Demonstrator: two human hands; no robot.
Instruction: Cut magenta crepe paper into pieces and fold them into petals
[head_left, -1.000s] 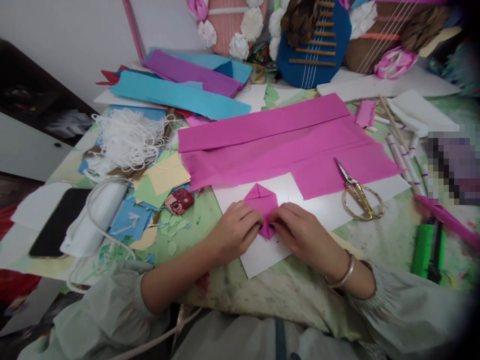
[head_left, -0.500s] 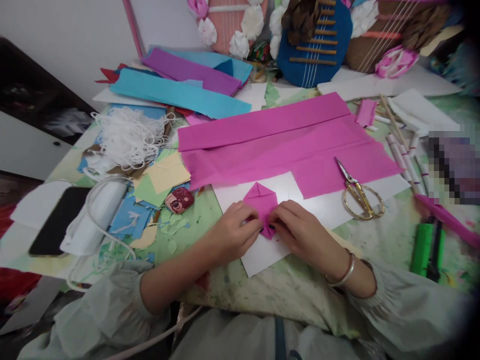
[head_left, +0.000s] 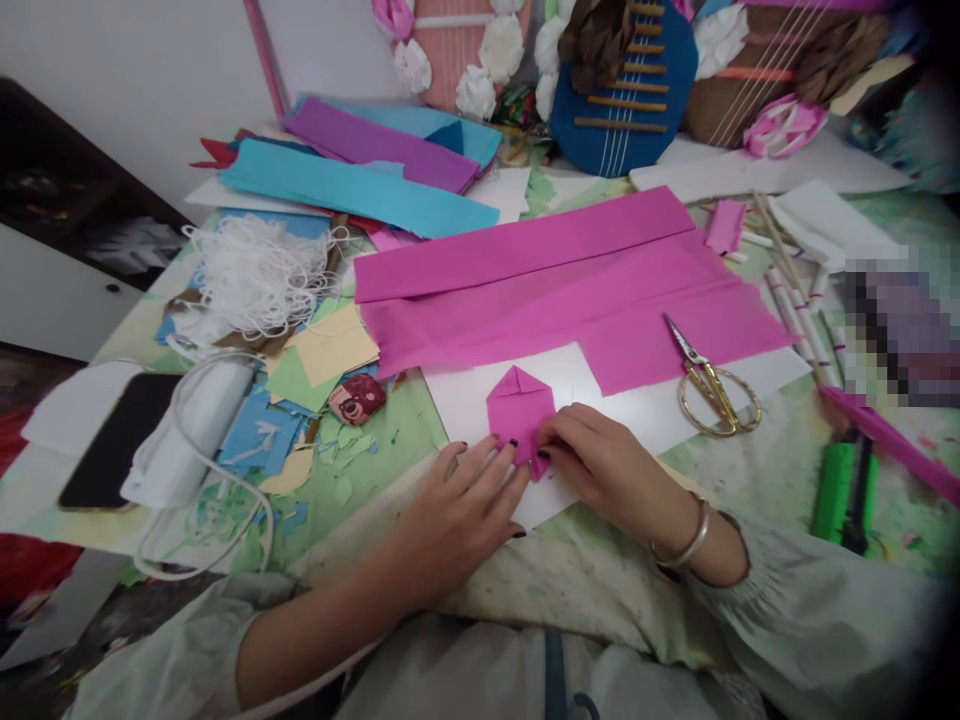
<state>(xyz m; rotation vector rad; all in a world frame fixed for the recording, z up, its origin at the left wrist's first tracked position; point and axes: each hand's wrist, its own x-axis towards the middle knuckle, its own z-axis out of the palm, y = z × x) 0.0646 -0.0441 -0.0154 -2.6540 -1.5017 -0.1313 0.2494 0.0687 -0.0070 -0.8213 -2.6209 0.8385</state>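
A small folded piece of pink paper [head_left: 520, 408] lies on a white sheet [head_left: 457, 397] in front of me. My left hand [head_left: 469, 510] rests flat with fingers spread, its fingertips on the lower left of the folded paper. At the paper's lower right edge, my right hand [head_left: 600, 455] pinches it between thumb and finger. Behind both hands stretches a large sheet of pink crepe paper [head_left: 517, 295], its far part folded over. Gold-handled scissors [head_left: 714, 390] lie to the right, partly on that sheet.
Left are tangled white string [head_left: 259, 270], paper scraps [head_left: 330, 350], a power strip [head_left: 191, 430] with its cord and a black phone [head_left: 116, 440]. A green box cutter [head_left: 844, 490] lies right. Decorated round boards [head_left: 630, 90] stand behind, near folded blue paper [head_left: 360, 185].
My left hand has let go of its pinch, moved down toward me and spread its fingers over the folded paper's lower edge. My right hand stays at the paper.
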